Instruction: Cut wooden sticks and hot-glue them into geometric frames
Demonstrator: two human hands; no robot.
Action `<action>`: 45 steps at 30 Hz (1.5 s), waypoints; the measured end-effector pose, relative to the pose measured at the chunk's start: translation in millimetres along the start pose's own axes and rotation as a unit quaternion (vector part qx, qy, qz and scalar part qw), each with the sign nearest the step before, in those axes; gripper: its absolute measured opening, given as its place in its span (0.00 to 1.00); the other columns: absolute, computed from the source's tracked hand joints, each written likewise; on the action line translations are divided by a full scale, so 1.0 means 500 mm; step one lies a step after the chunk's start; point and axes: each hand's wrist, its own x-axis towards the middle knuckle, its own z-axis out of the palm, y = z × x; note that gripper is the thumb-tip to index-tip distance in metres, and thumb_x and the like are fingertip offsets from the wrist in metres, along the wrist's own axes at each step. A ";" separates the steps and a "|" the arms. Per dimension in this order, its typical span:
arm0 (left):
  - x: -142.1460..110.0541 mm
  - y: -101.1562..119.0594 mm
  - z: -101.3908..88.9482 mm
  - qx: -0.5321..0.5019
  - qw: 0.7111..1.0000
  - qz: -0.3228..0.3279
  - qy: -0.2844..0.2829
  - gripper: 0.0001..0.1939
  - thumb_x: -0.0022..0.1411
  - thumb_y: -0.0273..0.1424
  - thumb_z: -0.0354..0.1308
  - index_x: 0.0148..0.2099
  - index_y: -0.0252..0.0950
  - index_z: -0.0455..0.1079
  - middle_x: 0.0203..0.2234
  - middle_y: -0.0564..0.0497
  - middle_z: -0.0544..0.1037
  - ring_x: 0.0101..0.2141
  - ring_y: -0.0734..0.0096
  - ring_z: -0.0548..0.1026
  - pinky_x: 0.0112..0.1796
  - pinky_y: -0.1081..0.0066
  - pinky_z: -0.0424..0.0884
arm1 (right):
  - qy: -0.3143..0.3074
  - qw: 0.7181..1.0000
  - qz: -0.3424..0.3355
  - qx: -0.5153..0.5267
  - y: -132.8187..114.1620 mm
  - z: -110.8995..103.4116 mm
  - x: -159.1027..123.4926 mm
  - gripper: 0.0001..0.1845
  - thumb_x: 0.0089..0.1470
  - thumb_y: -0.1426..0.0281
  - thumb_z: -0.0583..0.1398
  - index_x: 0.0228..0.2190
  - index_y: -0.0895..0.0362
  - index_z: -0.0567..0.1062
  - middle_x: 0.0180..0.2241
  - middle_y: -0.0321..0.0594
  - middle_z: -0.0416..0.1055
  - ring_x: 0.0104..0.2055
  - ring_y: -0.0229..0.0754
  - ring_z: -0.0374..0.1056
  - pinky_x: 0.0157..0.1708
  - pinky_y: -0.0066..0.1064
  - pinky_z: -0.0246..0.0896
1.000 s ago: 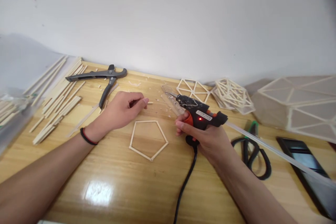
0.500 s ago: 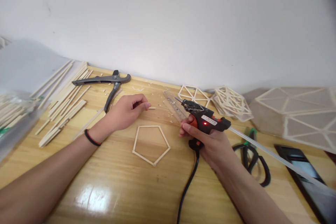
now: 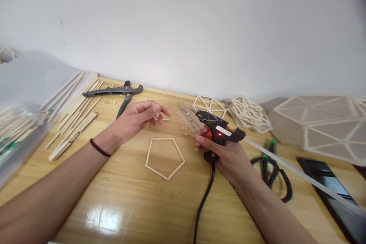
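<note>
My right hand (image 3: 221, 152) is wrapped round the handle of a black hot glue gun (image 3: 213, 122), its orange trigger under my fingers. A red light glows on its side, and its nozzle points up and left. A long clear glue stick (image 3: 274, 157) sticks out of its back. My left hand (image 3: 143, 116) hovers over the table, fingers apart and loosely bent, with nothing seen in them. Just beyond its fingertips lies a short wooden stick (image 3: 165, 120). Between my hands a pentagon of thin wooden sticks (image 3: 178, 150) lies flat on the table.
Grey cutters (image 3: 108, 90) and loose wooden sticks (image 3: 77, 118) lie to the left. A clear ruler (image 3: 190, 120), a spoked pentagon frame (image 3: 211, 105) and stacked frames (image 3: 247, 112) are behind the gun. Black-handled pliers (image 3: 265, 171), a phone (image 3: 326, 179) and a large covered frame (image 3: 337, 126) stand right.
My left hand's fingers have spread from a curled position, with the index finger now stretched out. My right hand and the glue gun appear slightly further left as the view shifts.
</note>
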 end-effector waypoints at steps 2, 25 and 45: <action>-0.003 0.004 0.002 -0.044 0.998 -0.016 -0.031 0.19 0.62 0.44 0.65 0.31 0.34 0.68 0.36 0.46 0.79 0.31 0.74 0.72 0.33 0.73 0.67 | -0.001 1.000 -0.002 -0.001 -0.003 0.002 -0.001 0.17 0.44 0.65 0.75 0.32 0.55 0.76 0.31 0.34 0.75 0.27 0.37 0.70 0.30 0.30 0.68; -0.003 -0.009 0.029 0.192 0.981 -0.039 -0.013 0.16 0.60 0.38 0.66 0.47 0.35 0.79 0.35 0.50 0.78 0.29 0.77 0.71 0.30 0.75 0.68 | 0.007 0.999 -0.010 -0.034 0.011 0.005 -0.008 0.18 0.43 0.63 0.76 0.33 0.54 0.76 0.30 0.34 0.76 0.25 0.37 0.69 0.26 0.30 0.64; -0.010 -0.022 0.034 0.376 0.915 0.129 -0.062 0.06 0.62 0.36 0.67 0.40 0.42 0.82 0.42 0.47 0.76 0.47 0.63 0.71 0.52 0.62 0.67 | 0.026 0.999 -0.016 0.013 0.003 0.037 -0.024 0.16 0.46 0.64 0.74 0.33 0.54 0.75 0.31 0.32 0.73 0.25 0.34 0.67 0.25 0.28 0.64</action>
